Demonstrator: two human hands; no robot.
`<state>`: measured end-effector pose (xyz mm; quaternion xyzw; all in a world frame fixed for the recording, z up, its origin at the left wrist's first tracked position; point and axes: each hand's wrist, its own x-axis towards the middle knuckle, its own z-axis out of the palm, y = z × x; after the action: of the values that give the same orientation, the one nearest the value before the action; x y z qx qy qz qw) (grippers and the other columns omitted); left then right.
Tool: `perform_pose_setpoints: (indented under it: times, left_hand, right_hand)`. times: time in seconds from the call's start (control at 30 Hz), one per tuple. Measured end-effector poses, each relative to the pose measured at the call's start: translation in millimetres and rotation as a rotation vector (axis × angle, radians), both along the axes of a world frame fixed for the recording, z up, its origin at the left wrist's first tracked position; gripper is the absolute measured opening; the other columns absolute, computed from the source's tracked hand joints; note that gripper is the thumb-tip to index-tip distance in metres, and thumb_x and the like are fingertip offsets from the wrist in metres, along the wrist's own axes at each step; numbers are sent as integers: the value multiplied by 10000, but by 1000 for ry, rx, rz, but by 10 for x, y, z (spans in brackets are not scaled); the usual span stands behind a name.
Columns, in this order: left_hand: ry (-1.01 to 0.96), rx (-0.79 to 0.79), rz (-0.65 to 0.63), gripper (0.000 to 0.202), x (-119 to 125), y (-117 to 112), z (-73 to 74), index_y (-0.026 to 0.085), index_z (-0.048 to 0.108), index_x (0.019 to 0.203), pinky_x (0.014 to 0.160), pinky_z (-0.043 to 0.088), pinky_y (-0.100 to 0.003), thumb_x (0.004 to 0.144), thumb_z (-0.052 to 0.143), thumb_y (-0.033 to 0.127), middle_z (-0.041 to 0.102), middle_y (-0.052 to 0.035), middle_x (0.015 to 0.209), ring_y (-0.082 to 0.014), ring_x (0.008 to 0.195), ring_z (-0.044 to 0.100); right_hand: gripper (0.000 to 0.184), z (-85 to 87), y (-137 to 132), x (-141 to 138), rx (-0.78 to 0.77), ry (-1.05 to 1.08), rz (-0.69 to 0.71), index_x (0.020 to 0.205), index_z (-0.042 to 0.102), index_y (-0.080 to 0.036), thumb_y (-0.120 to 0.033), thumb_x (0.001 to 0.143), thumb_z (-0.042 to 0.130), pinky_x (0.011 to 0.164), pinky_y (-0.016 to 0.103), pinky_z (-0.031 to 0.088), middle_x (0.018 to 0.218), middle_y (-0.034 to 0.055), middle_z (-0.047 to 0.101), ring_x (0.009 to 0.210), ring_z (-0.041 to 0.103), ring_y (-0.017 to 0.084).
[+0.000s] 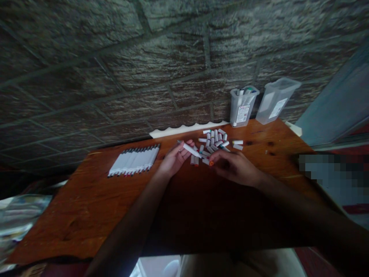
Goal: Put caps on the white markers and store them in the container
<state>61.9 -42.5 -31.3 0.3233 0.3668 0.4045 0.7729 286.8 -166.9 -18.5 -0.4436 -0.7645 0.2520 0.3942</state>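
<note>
My left hand (174, 158) holds an uncapped white marker (190, 149), its bare tip pointing toward my right hand. Between thumb and fingertips, my right hand (238, 167) pinches a marker cap with an orange end (211, 163), just apart from the marker's tip. Behind and between both hands lies a loose pile of white marker caps (216, 136), some with coloured ends; part of it is hidden by my fingers. To the left of my left hand, a row of several white markers (134, 161) lies side by side on the wooden table.
A clear plastic container (243, 107) with a few markers in it stands at the back right, beside a second clear container (275, 102). A white wavy-edged strip (187, 129) runs along the brick wall (178, 69) behind the wooden table (86, 200).
</note>
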Motion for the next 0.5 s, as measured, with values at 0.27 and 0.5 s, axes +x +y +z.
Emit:
perform_pose_setpoints:
  times: [0.27,0.5]
  left_hand:
    - [14,-35,41,194,21,-9,33,106,736,1009,1051,534,-332,992,564,193,754,-98,1122,-167,995,738]
    - [-14,-39,43,232,28,-20,42,114,719,1142,937,572,-248,1015,542,193,769,-76,984,-126,941,737]
  right_hand:
    - [192,-10,0,15,40,20,-55,1076,630,-186,-217,887,644,559,151,456,885,8,705,656,611,60]
    - [190,12,-20,-36,46,78,-47,1067,618,-177,-212,883,650,545,149,459,900,19,718,663,633,62]
